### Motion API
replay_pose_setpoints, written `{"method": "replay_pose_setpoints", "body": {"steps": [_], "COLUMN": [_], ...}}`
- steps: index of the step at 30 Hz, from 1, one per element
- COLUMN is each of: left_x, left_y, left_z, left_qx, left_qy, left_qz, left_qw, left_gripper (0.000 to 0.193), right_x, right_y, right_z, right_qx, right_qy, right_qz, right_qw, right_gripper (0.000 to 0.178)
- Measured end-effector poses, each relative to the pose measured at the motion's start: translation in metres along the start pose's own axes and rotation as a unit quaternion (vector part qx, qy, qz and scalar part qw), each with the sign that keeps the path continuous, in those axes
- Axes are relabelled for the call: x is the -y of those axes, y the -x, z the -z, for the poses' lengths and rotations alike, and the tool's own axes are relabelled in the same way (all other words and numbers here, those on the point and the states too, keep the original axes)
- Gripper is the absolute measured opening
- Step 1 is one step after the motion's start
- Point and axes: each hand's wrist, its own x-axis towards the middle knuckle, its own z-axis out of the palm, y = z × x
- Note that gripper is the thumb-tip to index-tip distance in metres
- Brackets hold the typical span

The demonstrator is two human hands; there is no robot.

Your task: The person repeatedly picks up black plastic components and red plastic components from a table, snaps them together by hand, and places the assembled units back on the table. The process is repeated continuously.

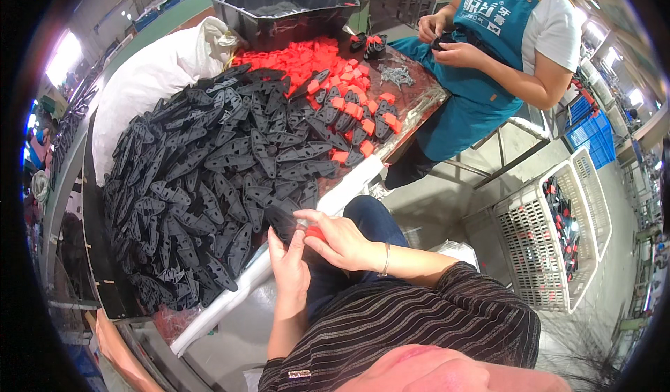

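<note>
At the near edge of the table, my left hand (289, 272) is closed on a dark grey, pointed plastic part (280, 219). My right hand (345, 244) meets it there, its index finger on the part and its other fingers curled around a small red plastic piece (315, 233). Whether the red piece touches the grey part is hidden by my fingers. A large heap of similar dark grey plastic parts (202, 161) lies just beyond my hands. Farther back is a pile of red plastic pieces (307, 57), and several grey parts with red pieces on them (352, 109) lie at its right.
A black plastic tub (283, 25) stands behind the piles, beside a white woven sack (153, 78). Small grey pieces (396, 76) lie near a co-worker in a teal apron (492, 43). On the right floor stand a white slatted crate (534, 252) holding parts and a blue crate (592, 137).
</note>
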Motion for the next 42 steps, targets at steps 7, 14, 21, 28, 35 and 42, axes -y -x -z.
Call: {"method": "replay_pose_setpoints", "body": {"steps": [7, 14, 21, 28, 35, 42], "left_x": [-0.008, -0.001, 0.014, 0.007, 0.012, 0.032], "left_y": [0.002, 0.002, 0.003, 0.007, 0.006, 0.003], "left_z": [0.008, 0.0, -0.013, -0.022, -0.016, -0.002], "left_qx": [0.079, 0.093, 0.099, 0.119, 0.182, 0.17], "left_qy": [0.007, 0.043, 0.004, -0.043, -0.108, -0.115], "left_qz": [0.044, 0.064, 0.084, 0.062, 0.114, 0.091], "left_qw": [0.996, 0.993, 0.991, 0.99, 0.971, 0.975], "left_gripper": [0.046, 0.044, 0.047, 0.063, 0.077, 0.069], "right_x": [0.0, 0.002, -0.015, -0.007, -0.031, -0.035], "right_y": [-0.002, -0.003, -0.026, -0.022, -0.024, -0.027], "right_z": [-0.002, 0.003, 0.002, -0.012, -0.018, -0.019], "right_qx": [0.007, -0.014, 0.001, -0.064, -0.104, -0.117], "right_qy": [-0.094, 0.029, -0.374, -0.466, -0.446, -0.465], "right_qz": [-0.008, -0.027, -0.019, -0.074, -0.078, -0.101], "right_qw": [0.996, 0.999, 0.927, 0.879, 0.886, 0.872], "right_gripper": [0.045, 0.056, 0.07, 0.039, 0.019, 0.019]}}
